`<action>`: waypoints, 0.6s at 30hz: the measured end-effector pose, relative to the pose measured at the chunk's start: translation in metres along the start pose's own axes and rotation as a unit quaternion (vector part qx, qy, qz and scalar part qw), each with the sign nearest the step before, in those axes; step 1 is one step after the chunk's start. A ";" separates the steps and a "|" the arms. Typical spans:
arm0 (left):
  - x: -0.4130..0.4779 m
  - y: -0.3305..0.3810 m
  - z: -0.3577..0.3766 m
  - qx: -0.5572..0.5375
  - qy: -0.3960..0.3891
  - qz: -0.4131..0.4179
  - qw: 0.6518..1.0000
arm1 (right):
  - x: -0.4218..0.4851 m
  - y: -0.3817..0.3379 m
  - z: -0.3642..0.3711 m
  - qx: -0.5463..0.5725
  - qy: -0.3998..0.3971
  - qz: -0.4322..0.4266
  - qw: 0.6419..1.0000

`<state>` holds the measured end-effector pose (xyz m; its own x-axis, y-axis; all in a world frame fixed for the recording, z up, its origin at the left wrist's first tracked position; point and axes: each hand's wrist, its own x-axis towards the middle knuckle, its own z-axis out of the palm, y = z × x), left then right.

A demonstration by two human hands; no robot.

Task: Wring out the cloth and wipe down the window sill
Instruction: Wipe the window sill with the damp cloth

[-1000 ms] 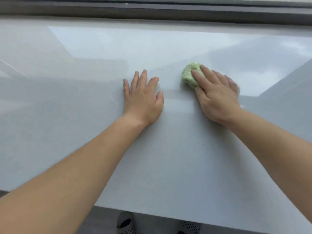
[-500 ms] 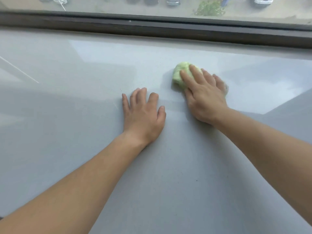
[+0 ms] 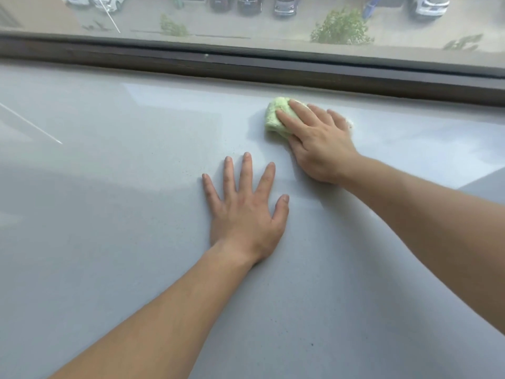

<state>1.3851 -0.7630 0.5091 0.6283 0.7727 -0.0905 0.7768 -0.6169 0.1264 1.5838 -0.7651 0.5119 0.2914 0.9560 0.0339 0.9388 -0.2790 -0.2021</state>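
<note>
My right hand (image 3: pixel 319 143), fingers (image 3: pixel 289 122) straight, pressing the green cloth (image 3: pixel 273 124) onto the window sill (image 3: pixel 109 214), my left hand (image 3: pixel 246 214) splayed flat beside it, holding nothing

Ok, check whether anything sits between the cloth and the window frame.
Nothing visible does. The right hand presses the cloth; only bare sill lies between it and the window frame. The left hand rests nearer, outside that strip.

— What sort of place is this?
— An upper-floor room: a wide pale window sill (image 3: pixel 109 242), a dark frame (image 3: pixel 246 64), parked cars (image 3: pixel 284 5) and a tree (image 3: pixel 341 28) seen from above outside.
</note>
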 end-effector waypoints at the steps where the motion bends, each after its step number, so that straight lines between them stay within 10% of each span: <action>1: 0.000 0.000 0.000 0.000 0.000 0.000 1.000 | 0.007 0.010 -0.004 0.001 0.003 -0.002 1.000; 15: 0.000 0.001 -0.001 0.011 -0.009 -0.005 1.000 | -0.025 0.088 -0.028 0.029 0.023 0.161 0.986; 18: 0.000 0.000 0.000 0.013 -0.003 -0.005 1.000 | -0.062 0.053 -0.019 0.025 0.002 0.076 0.997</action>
<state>1.3852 -0.7634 0.5091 0.6202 0.7783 -0.0979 0.7842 -0.6123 0.1004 1.6194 -0.8413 0.5176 0.4301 0.9028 0.0025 0.8737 -0.4155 -0.2531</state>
